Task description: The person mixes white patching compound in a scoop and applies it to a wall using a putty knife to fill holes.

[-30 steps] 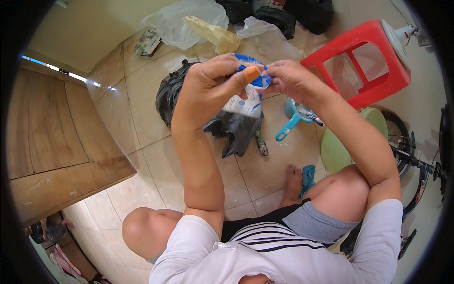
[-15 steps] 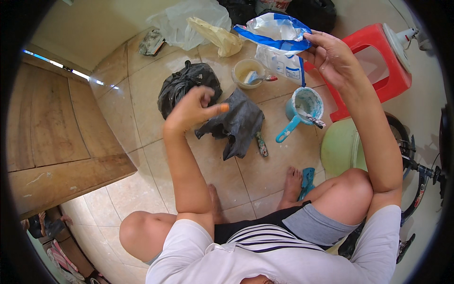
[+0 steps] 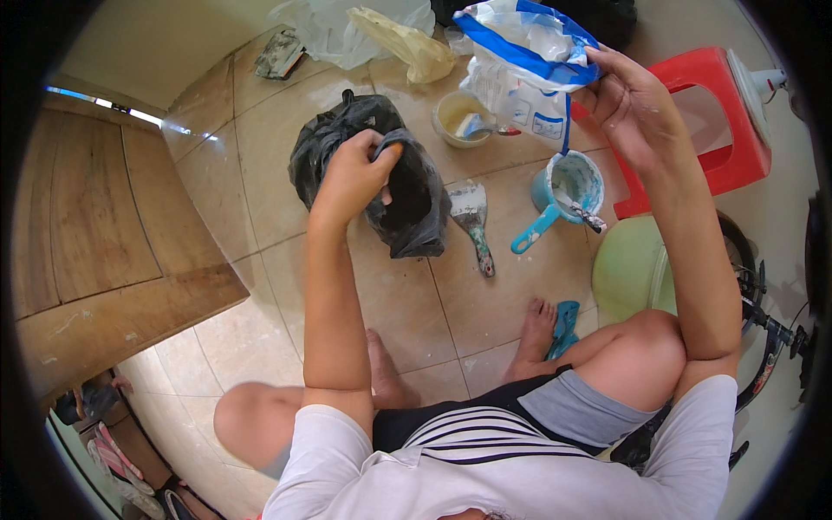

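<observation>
My left hand (image 3: 353, 173) is closed on the rim of a black plastic bag (image 3: 420, 230), whose mouth gapes toward me. Behind it sits a bulging, knotted black bag (image 3: 351, 117). My right hand (image 3: 633, 108) pinches the edge of a white and blue plastic packet (image 3: 524, 91), raised with its opening upward and white material inside. Just right of the black bag, a putty knife (image 3: 475, 227) with a smeared blade lies on the tiles. Below the packet stand a blue dipper (image 3: 544, 206) with white paste and a tool in it, and a round tub (image 3: 449, 134) with a brush.
A red stool (image 3: 741, 156) stands at the right, above a pale green basin (image 3: 620, 264) and part of a bicycle (image 3: 776, 325). Pale plastic bags (image 3: 403, 52) lie at the back. A wooden door (image 3: 113, 234) fills the left side. A blue cloth-like piece (image 3: 565, 329) lies by my foot.
My left hand has taken hold of the black bag's rim; the bag has opened and shifted left, uncovering the putty knife's blade. The packet in my right hand has tilted and moved slightly right.
</observation>
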A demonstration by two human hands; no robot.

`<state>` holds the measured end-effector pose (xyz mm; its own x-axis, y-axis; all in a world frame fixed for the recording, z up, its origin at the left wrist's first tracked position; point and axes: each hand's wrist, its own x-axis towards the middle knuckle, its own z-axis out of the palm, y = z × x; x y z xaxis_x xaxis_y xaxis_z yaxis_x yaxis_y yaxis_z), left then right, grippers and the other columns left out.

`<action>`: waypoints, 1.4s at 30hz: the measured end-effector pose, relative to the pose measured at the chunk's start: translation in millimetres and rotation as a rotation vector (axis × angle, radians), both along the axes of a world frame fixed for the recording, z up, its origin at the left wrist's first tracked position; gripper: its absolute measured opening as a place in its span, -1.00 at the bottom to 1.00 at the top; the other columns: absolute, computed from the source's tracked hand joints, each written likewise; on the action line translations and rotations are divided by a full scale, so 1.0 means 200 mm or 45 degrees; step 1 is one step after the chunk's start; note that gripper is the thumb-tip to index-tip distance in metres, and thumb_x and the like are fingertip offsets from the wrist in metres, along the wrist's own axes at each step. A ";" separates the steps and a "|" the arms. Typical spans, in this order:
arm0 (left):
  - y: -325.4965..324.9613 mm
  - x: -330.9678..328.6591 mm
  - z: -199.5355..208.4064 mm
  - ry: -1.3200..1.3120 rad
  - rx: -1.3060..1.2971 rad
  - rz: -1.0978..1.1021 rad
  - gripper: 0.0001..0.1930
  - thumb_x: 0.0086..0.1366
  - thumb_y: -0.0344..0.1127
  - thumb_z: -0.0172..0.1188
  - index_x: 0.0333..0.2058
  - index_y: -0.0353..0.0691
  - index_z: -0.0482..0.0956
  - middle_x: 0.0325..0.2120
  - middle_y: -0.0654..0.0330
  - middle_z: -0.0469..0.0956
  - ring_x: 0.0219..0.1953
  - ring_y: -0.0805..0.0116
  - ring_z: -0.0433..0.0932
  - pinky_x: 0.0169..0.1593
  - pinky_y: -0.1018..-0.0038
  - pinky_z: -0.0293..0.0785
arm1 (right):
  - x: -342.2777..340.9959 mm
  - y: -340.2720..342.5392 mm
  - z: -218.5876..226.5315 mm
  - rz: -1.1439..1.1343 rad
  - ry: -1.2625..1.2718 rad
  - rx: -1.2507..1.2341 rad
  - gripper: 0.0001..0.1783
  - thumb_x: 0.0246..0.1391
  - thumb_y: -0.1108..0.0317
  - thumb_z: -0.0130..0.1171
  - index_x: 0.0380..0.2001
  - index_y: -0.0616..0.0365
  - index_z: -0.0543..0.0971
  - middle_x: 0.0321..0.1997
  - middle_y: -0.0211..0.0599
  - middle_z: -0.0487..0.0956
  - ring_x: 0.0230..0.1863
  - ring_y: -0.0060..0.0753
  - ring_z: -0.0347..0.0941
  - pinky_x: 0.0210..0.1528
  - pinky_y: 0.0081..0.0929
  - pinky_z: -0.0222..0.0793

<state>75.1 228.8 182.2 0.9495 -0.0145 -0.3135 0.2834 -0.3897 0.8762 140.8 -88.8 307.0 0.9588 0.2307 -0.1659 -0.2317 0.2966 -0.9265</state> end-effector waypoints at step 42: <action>-0.08 0.51 -0.25 0.716 -0.980 -0.150 -0.89 0.47 -0.25 0.16 -0.20 -0.12 0.50 -0.55 0.45 0.29 -0.59 0.57 0.26 -0.51 0.56 0.27 | -0.23 0.60 -0.85 -1.199 0.368 0.663 -0.83 0.13 0.48 0.04 -0.19 0.21 0.41 -0.13 -0.18 0.54 -0.07 -0.14 0.57 0.02 -0.10 0.56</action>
